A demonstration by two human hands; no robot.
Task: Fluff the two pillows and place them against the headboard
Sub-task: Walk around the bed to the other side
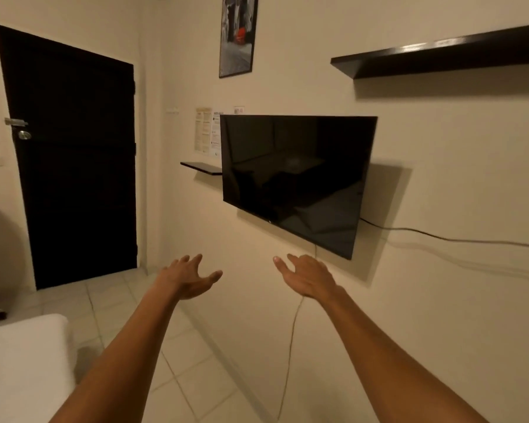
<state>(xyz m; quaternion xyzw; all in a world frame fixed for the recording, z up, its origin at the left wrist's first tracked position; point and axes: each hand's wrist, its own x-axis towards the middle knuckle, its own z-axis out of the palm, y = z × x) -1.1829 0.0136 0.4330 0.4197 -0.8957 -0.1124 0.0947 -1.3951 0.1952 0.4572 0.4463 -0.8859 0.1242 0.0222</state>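
Lower centre: I am seeing the left hand point(187, 277) and right hand point(306, 277) reaching forward side by side, apart, fingers spread, gripping nothing. Lower left: a white bed corner point(25, 361) is showing; no pillow is appearing anywhere. Centre right: a dark television point(293, 178) is hanging on the wall. Upper left: a black door point(74, 166) is standing closed.

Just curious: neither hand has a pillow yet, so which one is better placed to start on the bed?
Probably the left hand: the white bed corner lies on its side. The right hand, also open, is nearer the TV. No pillows show.
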